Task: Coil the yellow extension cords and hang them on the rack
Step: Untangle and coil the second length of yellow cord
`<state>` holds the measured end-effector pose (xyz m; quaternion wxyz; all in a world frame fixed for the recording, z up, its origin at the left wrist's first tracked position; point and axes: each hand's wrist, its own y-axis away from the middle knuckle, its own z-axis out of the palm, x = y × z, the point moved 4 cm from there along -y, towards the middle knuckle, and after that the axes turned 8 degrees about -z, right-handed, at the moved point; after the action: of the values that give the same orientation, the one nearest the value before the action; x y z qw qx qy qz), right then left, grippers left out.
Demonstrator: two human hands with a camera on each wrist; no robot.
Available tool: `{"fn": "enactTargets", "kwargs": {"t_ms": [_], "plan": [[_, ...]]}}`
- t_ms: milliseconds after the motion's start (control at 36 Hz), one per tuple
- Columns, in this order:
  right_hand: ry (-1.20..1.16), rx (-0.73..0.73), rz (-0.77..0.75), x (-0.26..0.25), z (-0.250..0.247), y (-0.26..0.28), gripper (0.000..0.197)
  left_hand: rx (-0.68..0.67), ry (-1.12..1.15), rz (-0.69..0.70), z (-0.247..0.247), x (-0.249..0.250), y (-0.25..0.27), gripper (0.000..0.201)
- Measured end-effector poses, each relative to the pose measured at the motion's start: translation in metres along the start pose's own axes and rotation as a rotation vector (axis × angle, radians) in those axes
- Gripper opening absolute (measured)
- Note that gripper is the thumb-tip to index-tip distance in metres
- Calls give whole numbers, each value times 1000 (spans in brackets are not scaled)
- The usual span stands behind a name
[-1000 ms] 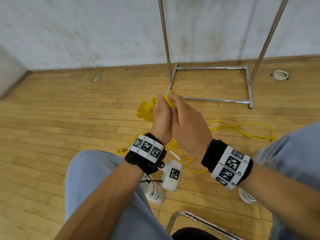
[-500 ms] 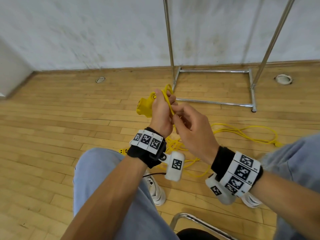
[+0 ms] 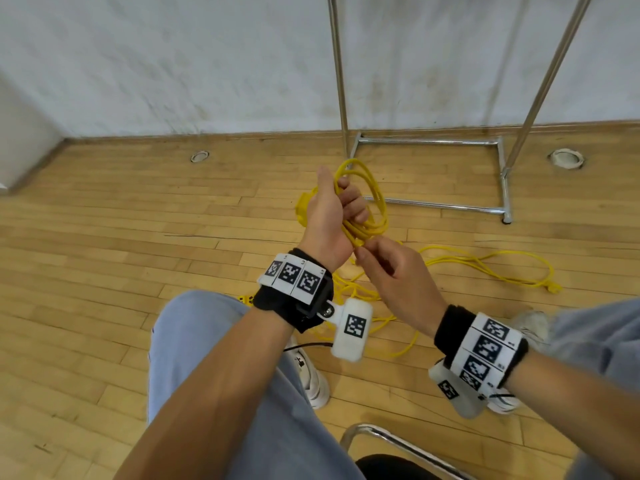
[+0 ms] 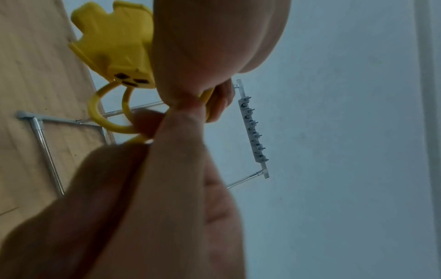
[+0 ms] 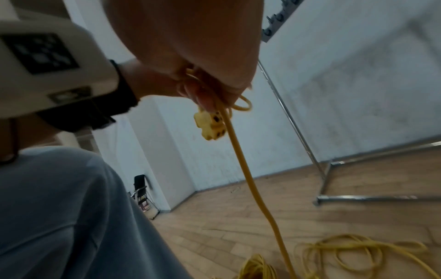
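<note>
My left hand [image 3: 341, 206] is raised in front of me and grips a small coil of the yellow extension cord [image 3: 372, 202]. The cord's yellow socket block [image 3: 302, 210] sticks out behind that hand; in the left wrist view the socket block [image 4: 114, 52] is close up. Just below, my right hand [image 3: 363, 249] pinches the cord where it leaves the coil. From those fingers the cord [image 5: 250, 179] hangs to the floor. Its loose length [image 3: 485, 268] lies in loops on the right, ending in a plug [image 3: 554, 288]. The metal rack [image 3: 429, 142] stands ahead by the wall.
Another yellow cord bundle [image 5: 257, 268] lies near my feet. A chair frame [image 3: 381, 441] is under me. Two round floor sockets [image 3: 200, 156] [image 3: 566, 158] sit near the wall. The rack's hook bar [image 4: 253, 128] is high up. A folding chair [image 5: 143, 190] stands in the far corner.
My right hand laid a loop into the left hand, then slid back down the cord. The coil in the left hand is now bigger.
</note>
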<state>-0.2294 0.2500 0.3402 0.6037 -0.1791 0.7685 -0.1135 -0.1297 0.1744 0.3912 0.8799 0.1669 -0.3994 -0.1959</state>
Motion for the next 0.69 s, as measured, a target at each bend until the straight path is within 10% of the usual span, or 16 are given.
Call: {"fn": "enactTargets", "kwargs": {"t_ms": [250,694], "plan": [[-65,-205,149,68,-11,11,74,-24,-20,-11,-11,14,-2,53],[620,-376,463,125,-49,26,75,11,0,-12,-40,32,-10,53]]}}
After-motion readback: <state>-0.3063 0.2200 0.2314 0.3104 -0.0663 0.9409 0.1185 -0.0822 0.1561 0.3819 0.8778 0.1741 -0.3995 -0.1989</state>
